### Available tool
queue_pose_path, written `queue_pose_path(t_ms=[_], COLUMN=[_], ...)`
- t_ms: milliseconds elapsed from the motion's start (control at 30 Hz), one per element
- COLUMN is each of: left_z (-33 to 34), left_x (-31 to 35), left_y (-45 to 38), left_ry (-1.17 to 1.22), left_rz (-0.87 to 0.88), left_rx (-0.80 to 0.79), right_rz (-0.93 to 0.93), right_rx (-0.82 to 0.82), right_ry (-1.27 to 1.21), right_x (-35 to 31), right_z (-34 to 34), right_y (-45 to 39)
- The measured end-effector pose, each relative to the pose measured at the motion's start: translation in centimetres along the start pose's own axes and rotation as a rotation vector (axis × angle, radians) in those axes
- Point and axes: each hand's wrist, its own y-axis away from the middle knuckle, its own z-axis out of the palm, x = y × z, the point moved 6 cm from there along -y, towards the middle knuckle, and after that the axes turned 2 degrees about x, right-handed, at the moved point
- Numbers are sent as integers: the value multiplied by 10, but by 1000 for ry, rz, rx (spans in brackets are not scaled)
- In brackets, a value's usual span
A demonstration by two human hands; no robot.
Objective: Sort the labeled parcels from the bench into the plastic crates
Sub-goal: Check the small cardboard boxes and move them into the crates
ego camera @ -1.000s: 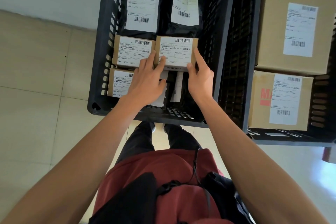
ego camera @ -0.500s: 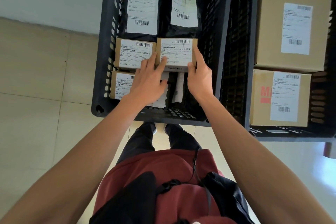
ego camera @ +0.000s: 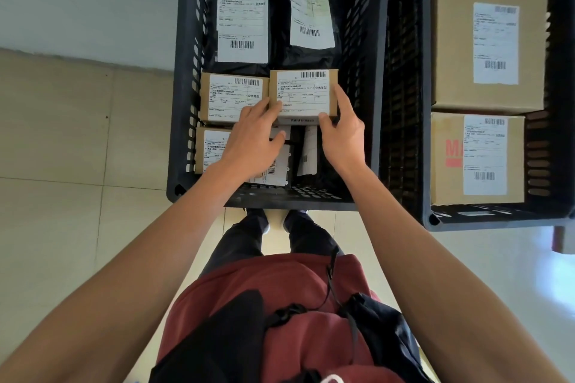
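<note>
Cardboard, tan and bearing a white label, makes up the small box (ego camera: 303, 93) that both hands are handling inside the left crate (ego camera: 183, 78). It is lying roughly mid-crate, close to the right wall, raised a little above the loose packets (ego camera: 306, 149) under its near edge. Its long axis is running side to side, parallel to the crate's near rim, with the label facing up.

The right hand (ego camera: 343, 130) is pinching the box at its near right corner, thumb against the near edge and fingers (ego camera: 342, 96) running up the right side. The left hand (ego camera: 253, 137) is lying mostly flat, fingers fairly straight, fingertips touching the box's near left corner rather than curling round it. Both hands are sitting on the near side of the box, so it lies just ahead of them; the right one appears to be carrying the hold, the left steadying.

Just beside the box on its left, a second small box (ego camera: 231, 96) is lying level with it, and a third (ego camera: 210, 149) is showing partly under the left wrist. Two black mailer bags (ego camera: 242, 22) are filling the far end. The right crate (ego camera: 429, 221) is holding two large boxes (ego camera: 488, 40).

Judging from this, the small box is being settled into its row; letting go would be next.
</note>
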Motion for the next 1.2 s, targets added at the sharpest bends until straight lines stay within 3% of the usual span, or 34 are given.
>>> queue_pose_path(t_ms=[600, 1200], left_z=[-2, -26], left_x=[1, 17], left_y=[2, 47], left_ry=[83, 493], left_rz=[-33, -91], left_rx=[-20, 178], right_rz=[48, 48], right_rx=[26, 32], right_ry=[-44, -131], right_x=[5, -4], right_z=[2, -25], right_y=[5, 37])
